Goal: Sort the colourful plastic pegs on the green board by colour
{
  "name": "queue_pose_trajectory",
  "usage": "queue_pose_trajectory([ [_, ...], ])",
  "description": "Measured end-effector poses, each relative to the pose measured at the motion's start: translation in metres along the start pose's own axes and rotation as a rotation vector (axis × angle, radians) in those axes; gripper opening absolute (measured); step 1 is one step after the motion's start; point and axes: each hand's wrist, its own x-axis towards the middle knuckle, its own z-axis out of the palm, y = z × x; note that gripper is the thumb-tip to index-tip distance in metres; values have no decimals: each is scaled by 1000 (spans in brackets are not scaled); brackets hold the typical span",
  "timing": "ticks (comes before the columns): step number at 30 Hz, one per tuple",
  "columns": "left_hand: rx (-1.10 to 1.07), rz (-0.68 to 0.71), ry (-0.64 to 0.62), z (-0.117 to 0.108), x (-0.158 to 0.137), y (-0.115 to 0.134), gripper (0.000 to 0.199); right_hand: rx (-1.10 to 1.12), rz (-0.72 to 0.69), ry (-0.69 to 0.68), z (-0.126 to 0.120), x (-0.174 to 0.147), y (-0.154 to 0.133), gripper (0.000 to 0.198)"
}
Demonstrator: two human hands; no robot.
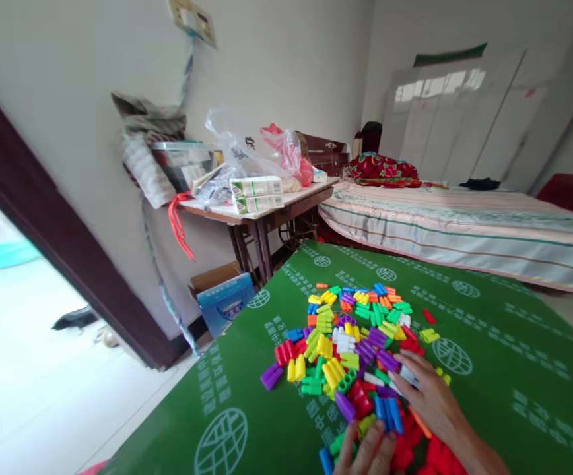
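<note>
A pile of colourful plastic building pieces, bullet-shaped tubes joined in small groups, lies on a green printed board. My left hand (366, 454) enters at the bottom edge, its fingers spread over the near pieces, just below a blue piece (388, 414). Over the right side of the pile reaches my right hand (432, 398), fingers stretched and apart. A whitish piece (408, 375) shows between its thumb and forefinger; whether they grip it is unclear. Close by are a purple piece (388, 360) and an orange piece (420, 422). Red pieces (438, 455) lie beneath the right wrist.
The green board (489, 389) extends on both sides of the pile. Behind it stands a table (306, 196) with boxes (257, 194) and plastic bags. A striped bed (465, 224) is at the back right. A blue carton (227, 300) sits on the floor at left.
</note>
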Motion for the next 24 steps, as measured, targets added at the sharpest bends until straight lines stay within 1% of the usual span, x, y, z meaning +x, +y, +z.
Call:
queue_pose_trajectory([
  [4,4,23,7,-2,8,1,22,4,-49,-14,2,-3,-6,43],
  [6,-2,23,43,-2,8,2,20,-5,-86,-32,4,-2,-11,42],
  [8,-21,35,71,-3,8,2,16,-17,-123,-45,6,-1,-17,41],
  [12,-44,94,57,-6,8,0,6,-29,-164,-63,8,1,-25,40],
  [16,-61,109,79,-10,11,-1,4,3,-161,-71,5,0,-30,38],
  [21,-87,62,33,-15,14,-1,6,62,-133,-60,-2,-2,-35,37],
  [24,-99,55,-26,-20,15,-3,5,67,-89,-47,-8,-3,-37,37],
])
